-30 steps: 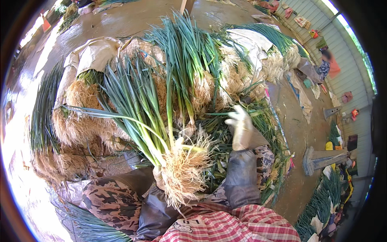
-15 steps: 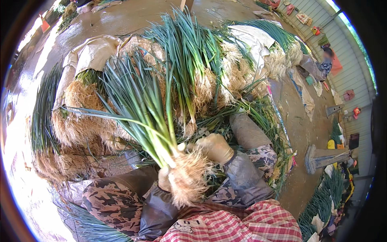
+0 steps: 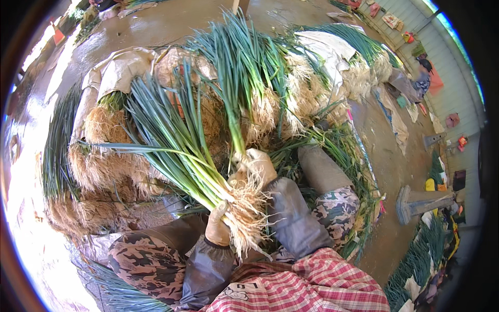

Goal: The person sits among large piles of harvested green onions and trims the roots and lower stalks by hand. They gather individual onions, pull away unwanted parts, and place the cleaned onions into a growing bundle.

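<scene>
My gloved left hand [image 3: 218, 224] is closed round the white stems of a bunch of green onions [image 3: 182, 145]. Their long leaves point up and to the left, and the pale, stringy roots hang just right of the hand. Beyond those roots, my gloved right hand [image 3: 260, 165] grips the lower end of another green onion stalk [image 3: 236, 136], which stands against the far pile. Part of the right hand's fingers is hidden by the bunch and its roots. A heap of green onions [image 3: 249, 67] with roots toward me lies just past the right hand.
More rooted bundles [image 3: 104, 161] lie at the left, partly under a beige cloth [image 3: 125, 67]. Loose leaves [image 3: 338, 151] lie round my right leg. A grey stand [image 3: 421, 204] is on the wet floor at right. Another person [image 3: 416, 83] sits at the far right.
My right hand has moved away from the held bunch, up to a stalk at the heap. The bunch in my left hand has tilted further left, and its roots hang looser.
</scene>
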### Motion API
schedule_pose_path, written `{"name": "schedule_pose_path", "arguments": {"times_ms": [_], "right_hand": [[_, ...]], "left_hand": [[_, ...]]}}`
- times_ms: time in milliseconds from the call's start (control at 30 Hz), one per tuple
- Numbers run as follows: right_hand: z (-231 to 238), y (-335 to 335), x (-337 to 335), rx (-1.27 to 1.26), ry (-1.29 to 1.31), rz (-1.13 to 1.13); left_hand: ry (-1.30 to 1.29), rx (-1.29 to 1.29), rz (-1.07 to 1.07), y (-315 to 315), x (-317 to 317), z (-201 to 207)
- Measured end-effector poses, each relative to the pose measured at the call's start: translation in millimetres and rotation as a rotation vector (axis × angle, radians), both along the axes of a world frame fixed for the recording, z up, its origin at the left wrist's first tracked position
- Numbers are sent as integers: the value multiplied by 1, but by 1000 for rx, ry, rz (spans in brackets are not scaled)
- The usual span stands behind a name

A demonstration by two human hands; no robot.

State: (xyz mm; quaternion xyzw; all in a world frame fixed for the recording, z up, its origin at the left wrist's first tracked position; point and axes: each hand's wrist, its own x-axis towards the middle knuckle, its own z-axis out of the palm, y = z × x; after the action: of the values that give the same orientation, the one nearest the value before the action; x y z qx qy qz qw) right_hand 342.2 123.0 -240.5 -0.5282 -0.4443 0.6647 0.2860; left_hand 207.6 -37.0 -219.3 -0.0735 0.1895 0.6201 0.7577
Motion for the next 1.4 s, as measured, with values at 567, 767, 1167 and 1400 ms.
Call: {"name": "schedule_pose_path", "arguments": {"times_ms": [567, 767, 1167, 1400], "right_hand": [[49, -37, 10, 265, 129, -193], [91, -65, 54, 521, 228, -449], [-6, 35, 2, 587, -1015, 128], [40, 1, 15, 372, -670, 20]], "left_hand": [[-71, 112, -46, 0, 5, 18], [-143, 81, -49, 1, 9, 20], [534, 30, -199, 6, 19, 2], [617, 6, -251, 3, 19, -2]]}}
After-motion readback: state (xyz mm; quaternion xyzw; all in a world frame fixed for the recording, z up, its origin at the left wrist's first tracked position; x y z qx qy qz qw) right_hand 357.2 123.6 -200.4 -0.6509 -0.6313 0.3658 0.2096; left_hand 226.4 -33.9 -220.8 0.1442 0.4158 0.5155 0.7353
